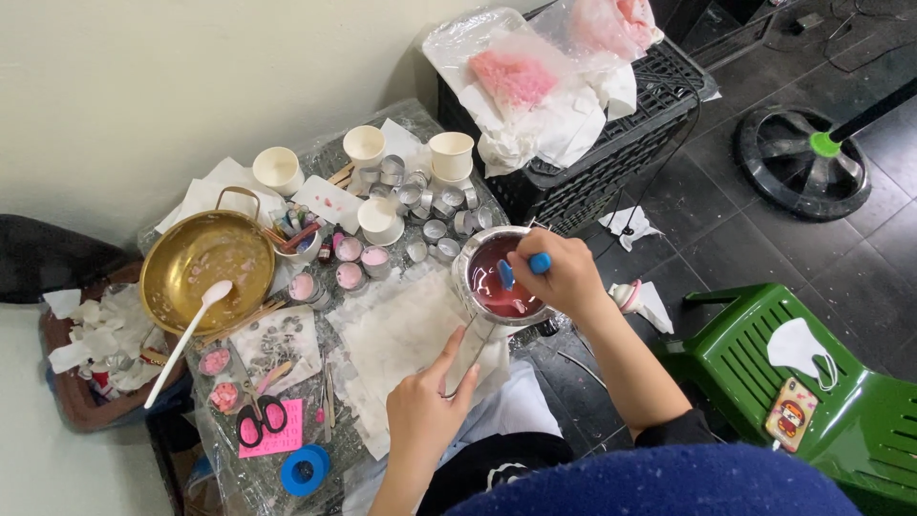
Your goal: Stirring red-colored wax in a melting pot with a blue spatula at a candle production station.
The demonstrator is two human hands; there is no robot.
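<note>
The metal pot (501, 277) of dark red liquid, set at the table's near right edge, is steadied by its handle, gripped in the closed left hand (425, 406), while a blue stirrer (521, 269) is pinched in the closed right hand (564, 272) and dipped in. A spill over the white cloth (401, 334) could be caused by a hard stir or a tilted handle. Pale pink fill is seen in the small round tins (349, 263), and pinkish residue with a white spoon (186, 339) in the brass pan (205, 268).

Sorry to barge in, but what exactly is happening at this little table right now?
A person is stirring red liquid in a small metal pot. The right hand holds a blue-handled stirrer dipped in the liquid, while the left hand grips the pot's handle. Nearby sit small tins, some filled pink, paper cups, a brass pan with a white spoon, and scissors.
</note>
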